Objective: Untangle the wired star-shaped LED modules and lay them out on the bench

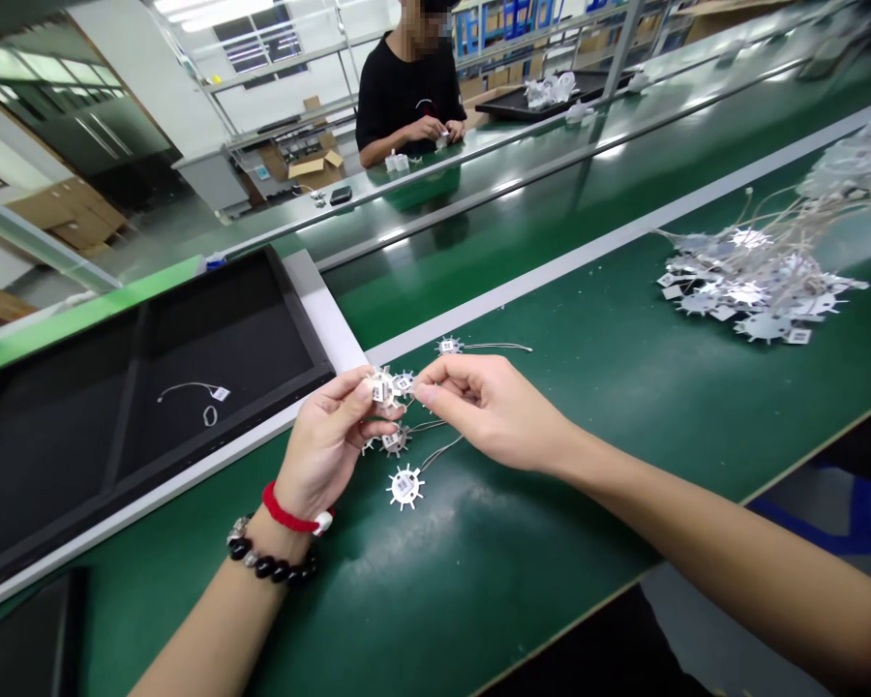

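My left hand [326, 431] pinches a white gear-shaped piece [381, 389] with short spokes and a printed label. Close to its right side, my right hand [497, 407] has thumb and forefinger pressed together; what lies between them is too small to make out. Under and around the hands, several similar spoked discs with thin wires lie on the green table, among them a labelled disc [405, 486] in front and another disc [448, 346] behind, its wire stretching right. My right hand and the held piece partly hide the discs between them.
A large heap of spoked discs with wires [759, 281] lies at the right. On the left stands a black divided tray [225, 319] holding a small wired tag [220, 394] and a ring. Across the table a person in black [410, 97] handles small white parts.
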`<control>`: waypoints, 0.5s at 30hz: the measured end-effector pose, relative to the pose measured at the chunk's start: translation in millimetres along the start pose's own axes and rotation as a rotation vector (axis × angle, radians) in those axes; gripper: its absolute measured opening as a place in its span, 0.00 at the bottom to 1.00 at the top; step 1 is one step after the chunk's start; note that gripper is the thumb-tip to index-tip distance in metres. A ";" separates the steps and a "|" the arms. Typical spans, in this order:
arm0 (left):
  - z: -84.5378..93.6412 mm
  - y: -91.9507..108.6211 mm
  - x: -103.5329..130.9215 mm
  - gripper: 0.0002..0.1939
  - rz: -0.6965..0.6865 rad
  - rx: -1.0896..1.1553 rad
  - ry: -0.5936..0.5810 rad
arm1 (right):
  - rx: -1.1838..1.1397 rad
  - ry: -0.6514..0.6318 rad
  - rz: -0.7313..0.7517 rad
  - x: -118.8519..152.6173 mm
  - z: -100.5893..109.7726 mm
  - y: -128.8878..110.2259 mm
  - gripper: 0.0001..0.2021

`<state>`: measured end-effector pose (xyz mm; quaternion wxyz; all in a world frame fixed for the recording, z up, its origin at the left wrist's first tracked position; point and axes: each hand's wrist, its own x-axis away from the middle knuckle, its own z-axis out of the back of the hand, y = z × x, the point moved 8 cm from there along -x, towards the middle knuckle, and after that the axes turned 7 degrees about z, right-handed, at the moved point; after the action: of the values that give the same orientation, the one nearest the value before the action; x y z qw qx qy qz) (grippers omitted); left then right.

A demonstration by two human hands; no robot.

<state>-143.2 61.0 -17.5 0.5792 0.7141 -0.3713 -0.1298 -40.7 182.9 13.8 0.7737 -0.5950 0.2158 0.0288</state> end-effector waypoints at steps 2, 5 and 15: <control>-0.7 3.4 1.8 0.20 -0.039 -0.034 0.020 | -0.012 -0.018 -0.045 0.0 -0.6 4.0 0.12; -3.0 8.2 5.0 0.18 -0.092 -0.086 0.042 | -0.015 -0.024 -0.092 -0.4 -0.1 9.6 0.13; -6.0 13.1 11.6 0.14 -0.160 -0.213 0.064 | -0.016 0.029 -0.076 -6.6 6.4 16.5 0.10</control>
<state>-136.5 56.8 -0.7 0.6511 0.6796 -0.2786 -0.1911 -49.8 195.0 2.5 0.7663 -0.6092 0.2039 -0.0074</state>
